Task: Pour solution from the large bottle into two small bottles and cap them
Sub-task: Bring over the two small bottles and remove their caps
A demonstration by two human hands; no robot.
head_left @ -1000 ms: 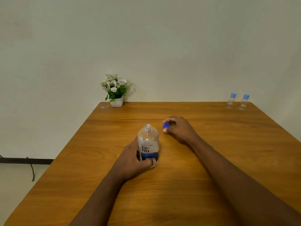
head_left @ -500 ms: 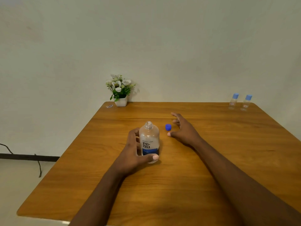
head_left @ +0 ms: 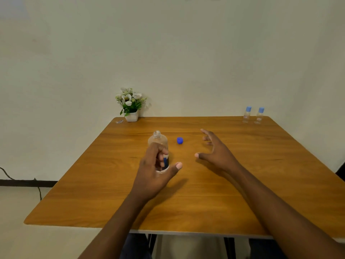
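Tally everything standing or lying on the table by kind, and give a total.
Large bottle: 1
Small bottles: 2
Loose blue cap: 1
Potted flowers: 1
Small unclear item at the far left corner: 1
Total: 6

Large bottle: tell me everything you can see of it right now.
The large bottle is clear plastic with a white and dark blue label, standing upright on the wooden table, left of centre. Its threaded neck is open; the blue cap lies apart to its right. The left hand is open around it, fingers covering the label.
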